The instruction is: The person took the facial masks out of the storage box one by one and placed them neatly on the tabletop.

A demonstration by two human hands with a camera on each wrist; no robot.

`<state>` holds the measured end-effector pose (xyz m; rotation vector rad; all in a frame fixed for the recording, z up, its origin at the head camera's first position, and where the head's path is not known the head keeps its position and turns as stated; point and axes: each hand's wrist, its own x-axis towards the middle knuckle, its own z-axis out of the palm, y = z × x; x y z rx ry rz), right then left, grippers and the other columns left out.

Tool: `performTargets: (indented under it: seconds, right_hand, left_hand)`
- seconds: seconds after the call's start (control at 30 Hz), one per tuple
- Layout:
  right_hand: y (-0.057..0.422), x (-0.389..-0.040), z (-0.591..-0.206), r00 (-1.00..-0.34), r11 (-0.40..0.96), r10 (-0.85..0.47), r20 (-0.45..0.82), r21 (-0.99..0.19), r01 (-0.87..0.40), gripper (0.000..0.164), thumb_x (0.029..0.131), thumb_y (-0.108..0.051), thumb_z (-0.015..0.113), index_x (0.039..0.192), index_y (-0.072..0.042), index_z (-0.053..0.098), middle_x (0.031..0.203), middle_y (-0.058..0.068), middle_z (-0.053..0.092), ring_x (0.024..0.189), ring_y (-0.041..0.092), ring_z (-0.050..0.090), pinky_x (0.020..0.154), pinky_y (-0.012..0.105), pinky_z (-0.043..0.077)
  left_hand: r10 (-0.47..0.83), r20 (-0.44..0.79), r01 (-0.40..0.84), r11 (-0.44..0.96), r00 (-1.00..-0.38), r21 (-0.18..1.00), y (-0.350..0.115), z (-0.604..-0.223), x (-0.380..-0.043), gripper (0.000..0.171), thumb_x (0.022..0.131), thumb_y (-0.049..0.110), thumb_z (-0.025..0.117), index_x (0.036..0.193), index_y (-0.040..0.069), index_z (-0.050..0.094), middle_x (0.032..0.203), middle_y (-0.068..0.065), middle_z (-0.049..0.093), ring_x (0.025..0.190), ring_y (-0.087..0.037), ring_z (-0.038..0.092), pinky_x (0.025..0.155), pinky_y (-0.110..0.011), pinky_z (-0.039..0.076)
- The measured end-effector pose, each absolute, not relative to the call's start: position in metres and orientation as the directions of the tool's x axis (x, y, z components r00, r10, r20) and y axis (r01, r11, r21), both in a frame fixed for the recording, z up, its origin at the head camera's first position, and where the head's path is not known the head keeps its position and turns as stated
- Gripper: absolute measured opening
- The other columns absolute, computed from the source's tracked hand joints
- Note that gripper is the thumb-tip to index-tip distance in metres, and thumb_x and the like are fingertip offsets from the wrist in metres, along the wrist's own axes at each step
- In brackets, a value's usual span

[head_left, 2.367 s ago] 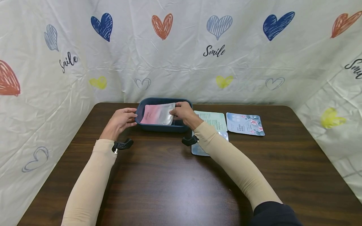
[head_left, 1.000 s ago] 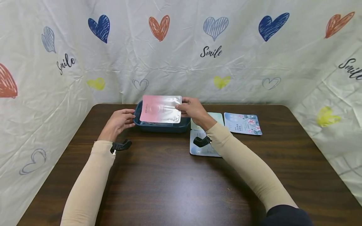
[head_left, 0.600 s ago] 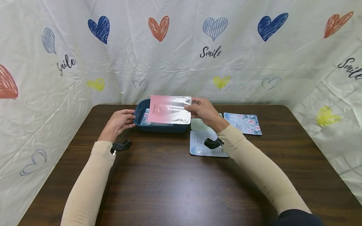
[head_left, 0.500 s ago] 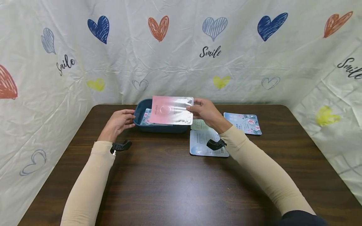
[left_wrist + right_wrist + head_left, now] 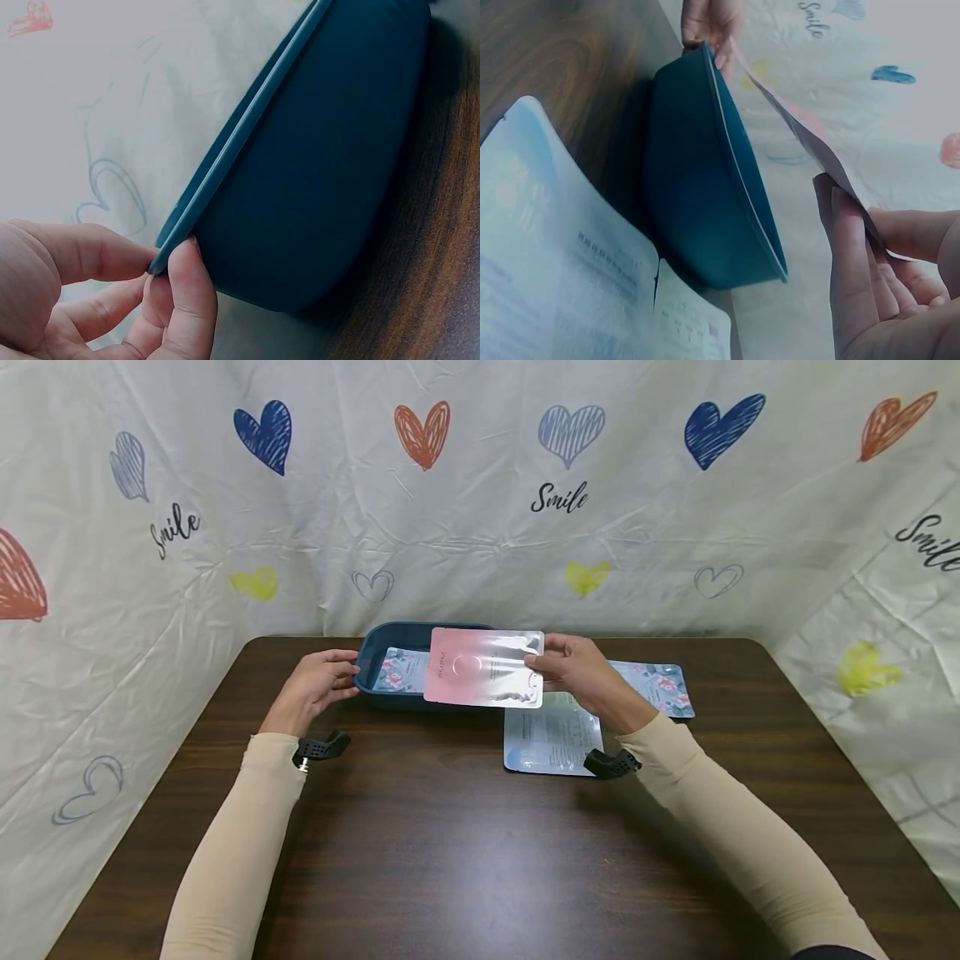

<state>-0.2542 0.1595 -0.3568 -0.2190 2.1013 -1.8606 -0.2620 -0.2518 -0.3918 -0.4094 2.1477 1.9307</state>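
My left hand point(image 5: 309, 687) pinches the left end of a dark blue oblong basin point(image 5: 405, 702); in the left wrist view, thumb and fingers close on its rim point(image 5: 225, 154). A pink-to-silver sheet mask packet point(image 5: 483, 667) hangs level above the basin's right half. Its silver right end is pinched between the thumb and fingers of my right hand point(image 5: 588, 678). Inside the basin lies a blue floral packet point(image 5: 401, 672), its right part hidden by the pink one. The right wrist view shows the held packet point(image 5: 799, 127) edge-on, above the basin's rim.
Right of the basin, a pale blue packet point(image 5: 551, 745) lies on the brown wooden table point(image 5: 420, 827). Behind it is a green packet point(image 5: 561, 700), mostly covered by my right hand. Another blue floral packet point(image 5: 663, 687) lies farther right. A white heart-print cloth point(image 5: 480, 527) hangs behind.
My right hand lifted the pink packet out of the basin and moved it right, lowering slightly lately. The floral packet in the basin came into view. My left hand stays at the rim.
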Motion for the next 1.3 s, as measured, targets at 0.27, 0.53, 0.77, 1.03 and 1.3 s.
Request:
performTargets:
  seconds: [0.27, 0.53, 0.77, 1.03, 1.3]
  right_hand:
    - [0.190, -0.244, -0.361, -0.939, 0.191, -0.302, -0.164, -0.976, 0.108, 0.032, 0.100, -0.022, 0.066, 0.125, -0.003, 0.058, 0.096, -0.004, 0.063, 0.089, 0.011, 0.059, 0.077, 0.029, 0.057]
    - [0.219, -0.233, -0.362, -0.941, 0.230, -0.268, -0.208, -0.962, 0.147, 0.049, 0.100, -0.028, 0.067, 0.134, -0.002, 0.046, 0.102, -0.007, 0.064, 0.095, 0.008, 0.059, 0.081, 0.028, 0.055]
    - [0.240, -0.225, -0.365, -0.938, 0.164, -0.281, -0.206, -0.973, 0.164, 0.049, 0.101, -0.022, 0.065, 0.139, 0.000, 0.045, 0.098, -0.009, 0.069, 0.087, 0.006, 0.064, 0.077, 0.027, 0.057]
    - [0.264, -0.219, -0.367, -0.922, 0.103, -0.337, -0.189, -0.981, 0.164, 0.041, 0.102, -0.014, 0.063, 0.136, 0.002, 0.047, 0.103, -0.001, 0.072, 0.088, 0.011, 0.069, 0.077, 0.029, 0.059]
    - [0.287, -0.210, -0.369, -0.918, 0.108, -0.316, -0.238, -0.971, 0.215, 0.047, 0.102, -0.015, 0.063, 0.139, 0.003, 0.042, 0.103, -0.001, 0.074, 0.089, 0.012, 0.072, 0.078, 0.031, 0.061]
  left_hand:
    - [-0.056, -0.357, -0.362, 0.111, -0.932, 0.926, -0.251, -0.391, -0.262, 0.046, 0.105, 0.012, 0.055, 0.149, 0.008, 0.048, 0.141, -0.019, 0.049, 0.099, -0.022, 0.060, 0.084, -0.026, 0.058]
    - [-0.058, -0.349, -0.353, 0.103, -0.935, 0.930, -0.250, -0.391, -0.263, 0.044, 0.104, 0.010, 0.055, 0.148, 0.007, 0.050, 0.138, -0.018, 0.050, 0.096, -0.021, 0.061, 0.082, -0.025, 0.059]
    - [-0.061, -0.351, -0.355, 0.105, -0.935, 0.929, -0.250, -0.391, -0.263, 0.044, 0.105, 0.011, 0.054, 0.149, 0.007, 0.049, 0.139, -0.018, 0.050, 0.099, -0.021, 0.060, 0.083, -0.025, 0.059]
    - [-0.059, -0.349, -0.354, 0.100, -0.935, 0.930, -0.250, -0.393, -0.261, 0.044, 0.105, 0.012, 0.054, 0.148, 0.007, 0.049, 0.144, -0.019, 0.048, 0.104, -0.024, 0.059, 0.084, -0.025, 0.058]
    - [-0.065, -0.342, -0.347, 0.103, -0.938, 0.932, -0.250, -0.392, -0.260, 0.044, 0.105, 0.012, 0.055, 0.149, 0.007, 0.049, 0.143, -0.020, 0.048, 0.100, -0.022, 0.060, 0.085, -0.026, 0.059]
